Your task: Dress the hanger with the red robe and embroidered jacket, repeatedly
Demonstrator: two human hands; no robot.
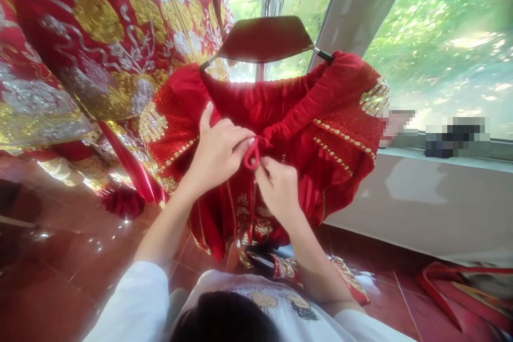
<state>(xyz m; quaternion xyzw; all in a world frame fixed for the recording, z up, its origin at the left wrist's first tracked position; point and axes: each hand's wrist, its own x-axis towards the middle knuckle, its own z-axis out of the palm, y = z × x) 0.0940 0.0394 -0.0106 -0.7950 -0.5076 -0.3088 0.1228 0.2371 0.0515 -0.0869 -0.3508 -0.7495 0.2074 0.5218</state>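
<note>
A red skirt (pixel 320 133) with gold bead trim hangs by clips from a dark red hanger (pixel 264 38) in front of me. At its gathered waistband, a thin red drawstring (pixel 253 154) forms a small loop. My left hand (pixel 218 152) is closed, its fingers pinching the string at the waistband. My right hand (pixel 278 187) is just below and to the right, fingers pinched on the lower part of the same string.
A large red robe (pixel 100 37) with gold and silver embroidery hangs at the left, touching the skirt. A white windowsill ledge (pixel 441 197) runs at the right under big windows. More red fabric (pixel 460 283) lies on the glossy red floor tiles.
</note>
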